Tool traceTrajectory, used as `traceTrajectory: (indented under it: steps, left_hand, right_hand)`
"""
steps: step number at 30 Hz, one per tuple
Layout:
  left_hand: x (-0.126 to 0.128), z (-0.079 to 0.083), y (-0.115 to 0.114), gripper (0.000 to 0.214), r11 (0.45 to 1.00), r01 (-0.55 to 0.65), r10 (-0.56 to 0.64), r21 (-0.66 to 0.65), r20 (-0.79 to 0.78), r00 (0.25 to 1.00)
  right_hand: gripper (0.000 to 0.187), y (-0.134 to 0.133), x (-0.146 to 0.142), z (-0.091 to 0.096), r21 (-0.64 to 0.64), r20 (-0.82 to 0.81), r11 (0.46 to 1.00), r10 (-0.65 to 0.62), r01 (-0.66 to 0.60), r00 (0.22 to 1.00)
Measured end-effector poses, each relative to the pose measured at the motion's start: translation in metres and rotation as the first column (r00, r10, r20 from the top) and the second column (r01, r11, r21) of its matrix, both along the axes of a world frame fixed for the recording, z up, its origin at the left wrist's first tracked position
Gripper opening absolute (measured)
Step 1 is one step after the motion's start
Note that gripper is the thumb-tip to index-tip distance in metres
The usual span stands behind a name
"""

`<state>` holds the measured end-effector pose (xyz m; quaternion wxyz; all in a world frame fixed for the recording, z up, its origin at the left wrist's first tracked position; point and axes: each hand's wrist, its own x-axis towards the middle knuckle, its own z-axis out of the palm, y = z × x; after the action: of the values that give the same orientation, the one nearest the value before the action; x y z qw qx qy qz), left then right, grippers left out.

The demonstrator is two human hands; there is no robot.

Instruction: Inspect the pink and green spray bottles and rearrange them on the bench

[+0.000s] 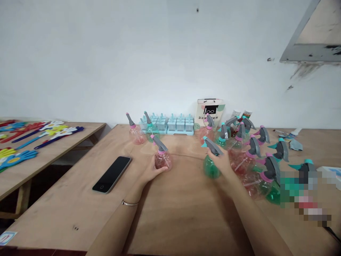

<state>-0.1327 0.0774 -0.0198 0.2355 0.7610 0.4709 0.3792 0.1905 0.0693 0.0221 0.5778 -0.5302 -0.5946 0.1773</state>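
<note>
My left hand (153,172) is wrapped round the body of a pink spray bottle (164,160) that stands upright on the table. Its nozzle points up and to the left. My right hand (220,159) grips a green spray bottle (211,168) by the neck, just under its grey trigger head; part of the bottle is hidden by the fingers. Behind the left hand stand another pink spray bottle (136,135) and a green spray bottle (152,132). To the right, several pink and green spray bottles (243,161) crowd together.
A black phone (112,175) lies left of my left hand. Light blue popsicle moulds (180,125) and a printed paper bag (209,113) stand by the wall. A second table (57,149) at left holds colourful hand-shaped toys (20,159). A blurred patch covers the right edge.
</note>
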Motion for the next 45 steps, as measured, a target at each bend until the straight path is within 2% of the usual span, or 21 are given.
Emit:
traceTrajectory:
  steps: [2,5,11,15,17,19,20,22,24,25,26,28,29,30,32,34,37,39,41,43,45]
  left_hand:
    - [-0.001,0.001,0.0,0.063,1.0,0.006,-0.006,0.001,-0.018,1.0]
    - [-0.002,-0.002,0.001,0.065,1.0,0.01,-0.01,0.004,-0.039,0.999]
    - [0.0,-0.015,0.006,0.07,0.998,0.029,-0.023,-0.051,0.107,0.994]
    - [-0.001,-0.01,0.005,0.068,1.0,0.019,-0.018,-0.006,0.015,1.0]
    - [-0.001,-0.006,0.004,0.065,0.999,0.008,-0.007,0.031,-0.029,1.0]
    - [-0.001,-0.004,0.003,0.064,0.999,0.007,-0.007,0.031,0.0,1.0]
    - [-0.001,-0.005,0.003,0.065,1.0,0.011,-0.012,0.013,0.03,0.999]
    - [-0.001,-0.01,0.004,0.069,0.999,0.014,-0.01,-0.037,0.088,0.996]
    - [0.0,-0.017,0.006,0.074,0.996,0.025,-0.012,-0.085,0.148,0.989]
    - [0.002,-0.021,0.007,0.076,0.995,0.032,-0.014,-0.099,0.179,0.984]
    - [0.004,-0.025,0.008,0.078,0.994,0.035,-0.012,-0.107,0.209,0.978]
    - [0.011,-0.03,0.008,0.078,0.994,0.031,0.0,-0.109,0.267,0.964]
    - [0.016,-0.032,0.008,0.078,0.994,0.019,0.013,-0.105,0.294,0.956]
    - [0.022,-0.034,0.006,0.077,0.995,0.008,0.025,-0.102,0.319,0.948]
    - [0.033,-0.038,0.002,0.076,0.995,0.029,0.008,-0.096,0.359,0.933]
    - [0.044,-0.042,-0.005,0.076,0.989,0.116,-0.076,-0.088,0.374,0.924]
    - [0.057,-0.048,-0.017,0.084,0.947,0.314,-0.269,-0.076,0.352,0.897]
    - [0.063,-0.051,-0.024,0.091,0.907,0.414,-0.369,-0.069,0.339,0.865]
    - [0.066,-0.053,-0.03,0.094,0.884,0.462,-0.421,-0.063,0.32,0.849]
    - [0.067,-0.054,-0.032,0.094,0.877,0.477,-0.442,-0.058,0.29,0.849]
    - [0.064,-0.052,-0.028,0.088,0.877,0.476,-0.439,-0.062,0.295,0.849]
  right_hand:
    - [0.033,0.001,0.013,-0.004,0.051,-0.046,0.986,-0.155,0.157,0.987]
    - [0.036,0.001,0.031,-0.011,0.117,-0.086,0.932,-0.334,0.342,0.939]
    - [0.036,-0.003,0.051,-0.022,0.237,-0.08,0.822,-0.515,0.519,0.853]
    - [0.039,0.001,0.052,-0.03,0.304,-0.129,0.778,-0.538,0.55,0.833]
    - [0.043,0.003,0.05,-0.031,0.332,-0.144,0.778,-0.517,0.534,0.844]
    - [0.05,0.001,0.05,-0.032,0.38,-0.159,0.783,-0.47,0.493,0.868]
    - [0.055,-0.002,0.05,-0.034,0.424,-0.163,0.766,-0.46,0.483,0.873]
    - [0.06,-0.011,0.051,-0.04,0.527,-0.157,0.691,-0.493,0.495,0.856]
    - [0.057,-0.022,0.047,-0.05,0.612,-0.12,0.625,-0.533,0.485,0.838]
    - [0.054,-0.028,0.043,-0.055,0.636,-0.093,0.617,-0.535,0.463,0.84]
    - [0.051,-0.034,0.036,-0.058,0.644,-0.044,0.646,-0.502,0.409,0.864]
    - [0.042,-0.043,0.015,-0.059,0.613,0.07,0.745,-0.384,0.264,0.921]
    - [0.036,-0.045,0.001,-0.056,0.551,0.157,0.826,-0.244,0.121,0.957]
    - [0.032,-0.045,-0.013,-0.05,0.434,0.228,0.9,-0.067,-0.04,0.971]
    - [0.034,-0.039,-0.039,-0.034,0.228,0.25,0.942,0.187,-0.245,0.95]
    - [0.053,-0.029,-0.059,-0.019,0.073,0.19,0.917,0.374,-0.393,0.908]
    - [0.079,-0.014,-0.073,-0.009,-0.053,0.059,0.807,0.59,-0.588,0.805]
    - [0.079,-0.009,-0.075,-0.011,-0.109,0.004,0.709,0.701,-0.696,0.713]
    - [0.071,-0.009,-0.075,-0.015,-0.148,-0.021,0.635,0.764,-0.758,0.645]
    - [0.063,-0.01,-0.074,-0.019,-0.159,-0.033,0.616,0.778,-0.772,0.627]
    - [0.058,-0.009,-0.072,-0.019,-0.15,-0.042,0.646,0.752,-0.748,0.658]
